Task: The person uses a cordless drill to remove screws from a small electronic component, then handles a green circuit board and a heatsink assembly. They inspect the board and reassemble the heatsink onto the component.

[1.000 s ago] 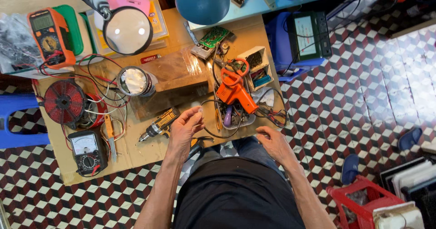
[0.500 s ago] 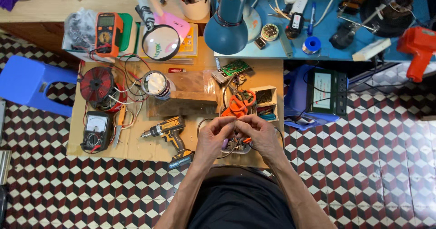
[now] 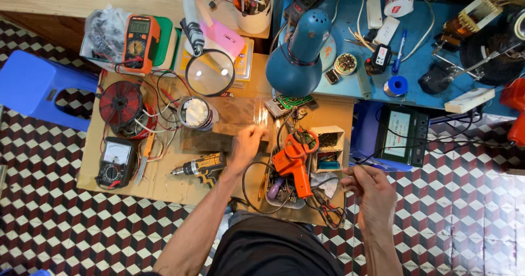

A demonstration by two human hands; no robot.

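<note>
My left hand (image 3: 249, 143) reaches forward over the low wooden table (image 3: 164, 186). Its curled fingers touch the front edge of a wooden block (image 3: 219, 136) covered with clear plastic; whether it grips anything is unclear. A yellow-and-black cordless drill (image 3: 199, 167) lies just left of that forearm. My right hand (image 3: 367, 191) hovers off the table's right edge, its fingertips pinched on what looks like a thin wire. An orange soldering gun (image 3: 292, 162) lies between the two hands on a tangle of wires.
A magnifying glass (image 3: 206, 72), red wire spool (image 3: 120, 102), analog meter (image 3: 112, 164) and orange multimeter (image 3: 139, 43) crowd the table's left. A blue lamp (image 3: 298, 57) stands behind, over a cluttered blue bench (image 3: 426, 62). A blue stool (image 3: 33, 87) is far left.
Both hands were together over the wire tangle at the table's front. They have moved apart: the left forward to the wooden block, the right out past the table's right edge.
</note>
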